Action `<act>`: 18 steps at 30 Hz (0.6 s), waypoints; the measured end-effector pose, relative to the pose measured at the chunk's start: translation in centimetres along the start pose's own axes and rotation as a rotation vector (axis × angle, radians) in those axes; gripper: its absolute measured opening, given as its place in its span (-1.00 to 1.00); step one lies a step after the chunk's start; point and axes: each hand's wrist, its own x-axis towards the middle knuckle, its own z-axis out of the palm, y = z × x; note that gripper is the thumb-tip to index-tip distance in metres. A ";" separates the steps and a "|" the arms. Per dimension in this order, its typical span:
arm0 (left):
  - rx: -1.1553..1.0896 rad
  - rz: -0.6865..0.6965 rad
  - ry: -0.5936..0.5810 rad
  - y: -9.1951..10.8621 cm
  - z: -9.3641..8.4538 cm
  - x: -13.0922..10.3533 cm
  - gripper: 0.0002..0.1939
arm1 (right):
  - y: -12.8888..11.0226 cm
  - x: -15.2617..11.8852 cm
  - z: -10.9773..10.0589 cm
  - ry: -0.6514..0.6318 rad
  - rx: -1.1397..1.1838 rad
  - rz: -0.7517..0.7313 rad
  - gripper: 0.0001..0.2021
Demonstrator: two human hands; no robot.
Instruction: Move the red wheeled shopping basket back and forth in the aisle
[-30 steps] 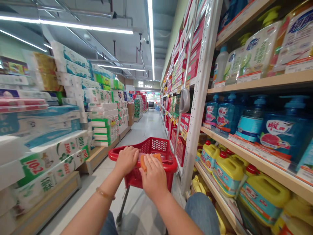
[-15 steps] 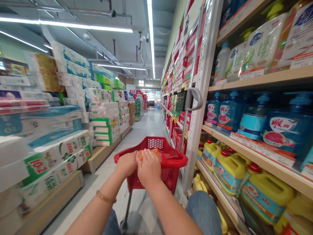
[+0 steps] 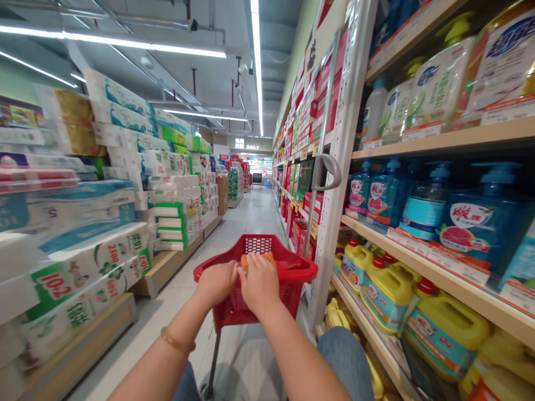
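Observation:
A red plastic shopping cart (image 3: 259, 309) stands right in front of me. My left hand (image 3: 218, 284), on the arm with a bracelet (image 3: 178, 341), is closed at the cart's near rim; what lies inside its fingers is hidden. Beside it, my right hand (image 3: 259, 281) curls its fingers over an orange item (image 3: 267, 257) at the same rim. The two hands are close together. The cart's grey handle is not visible under them.
Stacked tissue packs (image 3: 87, 273) on low wooden platforms line the left. On the right, shelves (image 3: 438, 133) hold blue pump bottles (image 3: 466, 223) and yellow jugs (image 3: 447, 328). A metal pole with a grey handle (image 3: 328, 172) leans at the shelf upright. The aisle floor (image 3: 257, 211) runs ahead.
The right shelf's goods sit slightly further left in view. My right hand has shifted slightly right, its fingers flatter over the orange item, and a narrow gap from my left hand shows.

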 end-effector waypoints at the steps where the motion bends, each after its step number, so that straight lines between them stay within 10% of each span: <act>1: 0.001 -0.002 -0.004 -0.6 -0.2 0.0 -0.54 | 0.1 0.3 0.0 -0.016 0.011 -0.018 -0.61; 8: 0.085 -0.042 0.063 -1.9 -0.3 -0.8 -0.40 | 4.2 1.6 -1.3 -0.025 -0.062 0.138 -0.65; 18: 0.029 0.020 0.029 1.0 -0.8 -1.4 -0.42 | 0.8 0.4 -0.9 -0.032 0.026 -0.024 -0.63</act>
